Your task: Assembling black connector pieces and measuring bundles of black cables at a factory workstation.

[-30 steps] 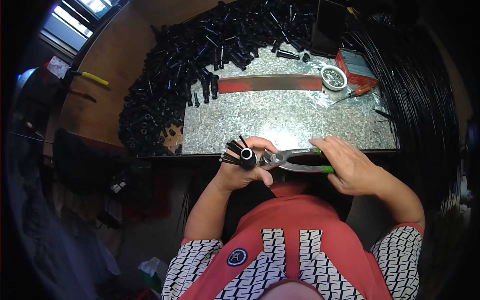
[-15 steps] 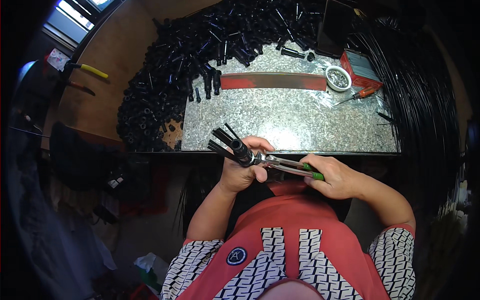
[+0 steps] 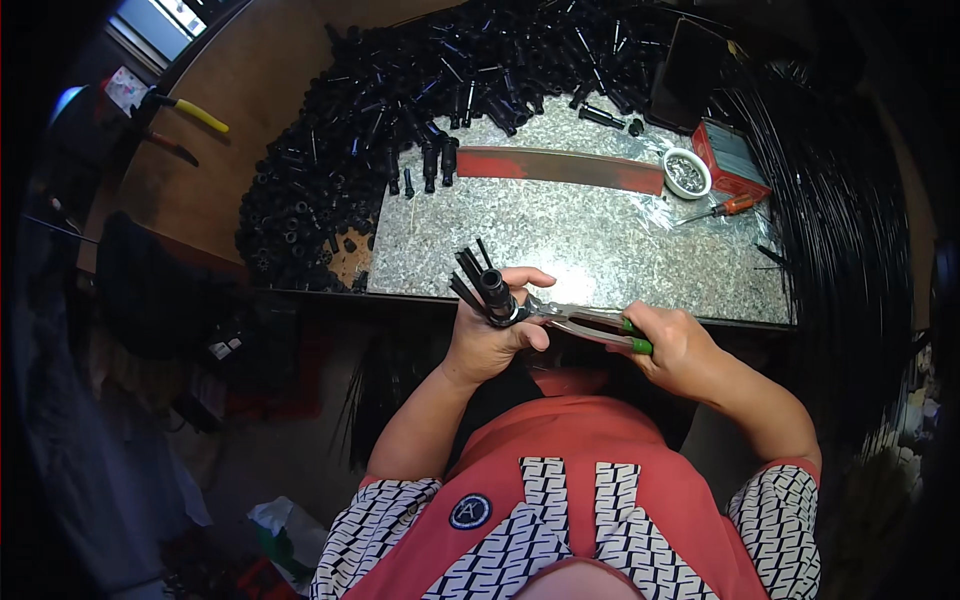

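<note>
My left hand (image 3: 485, 345) is wrapped round a bundle of thin black rods (image 3: 465, 287) with a black tubular fitting (image 3: 494, 288) at its top end; the lower part is hidden by the palm. A silvery metal band shows at the base of the fitting. My right hand (image 3: 675, 345) is closed on the green-tipped handles of a pair of pliers (image 3: 590, 322). The jaws of the pliers meet the band beside my left thumb. Whether they pinch it firmly, I cannot tell. Both hands are just in front of the table edge.
A large heap of black tubular parts (image 3: 330, 170) covers the table's left and back. On the speckled slab (image 3: 600, 235) lie a red-and-brown strip (image 3: 560, 170), a white bowl of small metal pieces (image 3: 687, 174), a red box (image 3: 730, 160) and an orange-handled screwdriver (image 3: 735, 205). Long black rods (image 3: 830, 230) hang at right.
The bundle and my left hand have shifted slightly right, with the bundle tilted more upright. My right hand and the pliers have moved a little to the right; the view has tilted slightly.
</note>
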A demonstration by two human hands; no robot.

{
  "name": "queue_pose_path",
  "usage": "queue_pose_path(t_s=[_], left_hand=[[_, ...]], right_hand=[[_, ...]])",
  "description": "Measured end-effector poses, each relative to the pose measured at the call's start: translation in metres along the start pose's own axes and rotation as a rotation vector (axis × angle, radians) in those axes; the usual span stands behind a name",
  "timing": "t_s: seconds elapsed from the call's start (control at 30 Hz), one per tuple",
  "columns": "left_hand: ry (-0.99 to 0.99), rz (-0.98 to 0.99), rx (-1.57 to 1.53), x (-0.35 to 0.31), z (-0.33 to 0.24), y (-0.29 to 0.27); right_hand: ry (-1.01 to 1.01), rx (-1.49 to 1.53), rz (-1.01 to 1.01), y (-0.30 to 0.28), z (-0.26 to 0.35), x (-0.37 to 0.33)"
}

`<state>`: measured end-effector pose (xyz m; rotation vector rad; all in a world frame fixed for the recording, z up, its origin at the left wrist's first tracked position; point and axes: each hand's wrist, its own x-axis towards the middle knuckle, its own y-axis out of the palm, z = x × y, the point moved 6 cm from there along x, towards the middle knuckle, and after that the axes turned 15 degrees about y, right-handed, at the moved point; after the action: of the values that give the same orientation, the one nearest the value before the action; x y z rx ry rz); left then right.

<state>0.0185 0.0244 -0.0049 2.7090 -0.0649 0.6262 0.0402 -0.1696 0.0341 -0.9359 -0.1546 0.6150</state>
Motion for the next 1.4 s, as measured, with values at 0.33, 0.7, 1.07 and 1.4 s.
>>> queue_pose_path(t_s=[0.33,0.7,1.07,1.4], left_hand=[[0.058,-0.082,-0.001,-0.01,0.002,-0.022],[0.064,-0.064,0.052,-0.013,-0.002,-0.014],[0.144,0.01,0.057,-0.005,-0.001,-0.005],[0.084,-0.03,-0.085,-0.003,-0.003,0.002]], right_hand=[[0.031,-0.165,-0.609,-0.1,-0.032,0.042],[0.408,-0.511,-0.374,-0.114,-0.091,0.12],[0.369,-0.5,-0.339,-0.117,-0.094,0.13],[0.345,-0.149,-0.62,-0.119,-0.09,0.111]])
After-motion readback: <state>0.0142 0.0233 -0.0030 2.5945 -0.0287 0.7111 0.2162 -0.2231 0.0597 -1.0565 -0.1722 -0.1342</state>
